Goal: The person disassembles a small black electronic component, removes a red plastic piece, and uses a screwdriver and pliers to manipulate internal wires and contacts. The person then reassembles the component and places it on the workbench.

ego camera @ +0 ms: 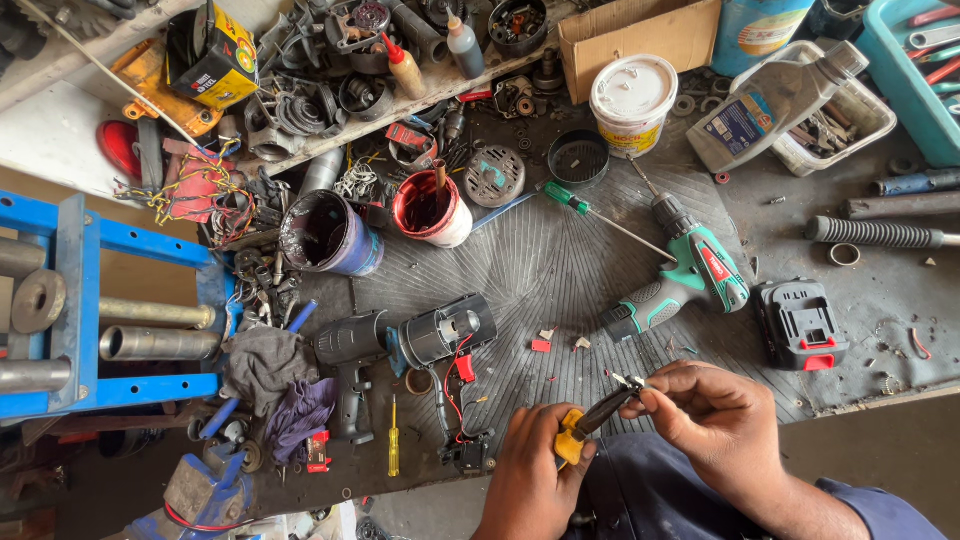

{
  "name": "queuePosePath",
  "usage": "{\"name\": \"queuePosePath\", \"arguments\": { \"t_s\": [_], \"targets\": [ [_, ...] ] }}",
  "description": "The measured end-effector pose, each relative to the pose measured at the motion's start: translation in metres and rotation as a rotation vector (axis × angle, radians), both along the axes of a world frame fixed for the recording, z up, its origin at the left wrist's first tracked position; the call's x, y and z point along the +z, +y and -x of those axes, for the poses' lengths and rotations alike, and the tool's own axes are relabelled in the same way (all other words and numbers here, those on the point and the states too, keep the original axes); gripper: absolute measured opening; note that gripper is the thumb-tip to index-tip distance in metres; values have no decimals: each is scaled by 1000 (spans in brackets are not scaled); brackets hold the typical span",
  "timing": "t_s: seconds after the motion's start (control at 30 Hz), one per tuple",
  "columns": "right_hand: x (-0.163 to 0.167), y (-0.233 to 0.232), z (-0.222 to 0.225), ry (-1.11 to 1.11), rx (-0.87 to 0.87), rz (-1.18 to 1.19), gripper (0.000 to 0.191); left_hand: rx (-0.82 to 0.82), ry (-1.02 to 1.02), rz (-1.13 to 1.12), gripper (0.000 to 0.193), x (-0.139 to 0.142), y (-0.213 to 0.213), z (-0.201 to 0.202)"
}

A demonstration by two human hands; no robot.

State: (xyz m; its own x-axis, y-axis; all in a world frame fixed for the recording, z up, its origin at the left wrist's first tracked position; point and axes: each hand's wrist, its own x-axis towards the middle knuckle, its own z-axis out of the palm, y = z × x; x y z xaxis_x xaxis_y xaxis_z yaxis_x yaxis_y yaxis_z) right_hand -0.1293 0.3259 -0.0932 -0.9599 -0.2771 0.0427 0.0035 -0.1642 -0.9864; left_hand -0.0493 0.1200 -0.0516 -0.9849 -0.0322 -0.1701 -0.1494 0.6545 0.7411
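Pliers (pixel 592 418) with yellow handles sit near the front edge of the bench, gripped in the left hand (pixel 535 470), whose fingers are curled tight around the handles. Their dark tips point right and up, meeting the right hand (pixel 715 415), which pinches a tiny part (pixel 630 381) between thumb and fingertips just at the plier tips; what the part is cannot be told. Just left lies an opened black tool body (pixel 405 345) with red wires (pixel 455 395) trailing toward the near edge. Farther off, a green cordless drill (pixel 690 278) rests on the bench (pixel 560 260), with a black battery pack (pixel 800 322) to its right. A yellow screwdriver (pixel 393 440) lies at near left.
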Motion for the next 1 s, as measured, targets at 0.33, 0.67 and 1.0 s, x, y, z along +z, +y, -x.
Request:
{"name": "queuePosePath", "arguments": {
  "t_s": [0.33, 0.67, 1.0],
  "targets": [
    [1, 0, 1, -20, 7, -3, 11, 16, 32, -15, 37, -4, 0, -1],
    [-5, -2, -1, -22, 14, 67, 14, -46, 90, 65, 31, -6, -1, 1],
    [-10, -1, -3, -39, 32, 77, 14, -23, -59, -41, 36, -9, -3, -3]
  ]
}}
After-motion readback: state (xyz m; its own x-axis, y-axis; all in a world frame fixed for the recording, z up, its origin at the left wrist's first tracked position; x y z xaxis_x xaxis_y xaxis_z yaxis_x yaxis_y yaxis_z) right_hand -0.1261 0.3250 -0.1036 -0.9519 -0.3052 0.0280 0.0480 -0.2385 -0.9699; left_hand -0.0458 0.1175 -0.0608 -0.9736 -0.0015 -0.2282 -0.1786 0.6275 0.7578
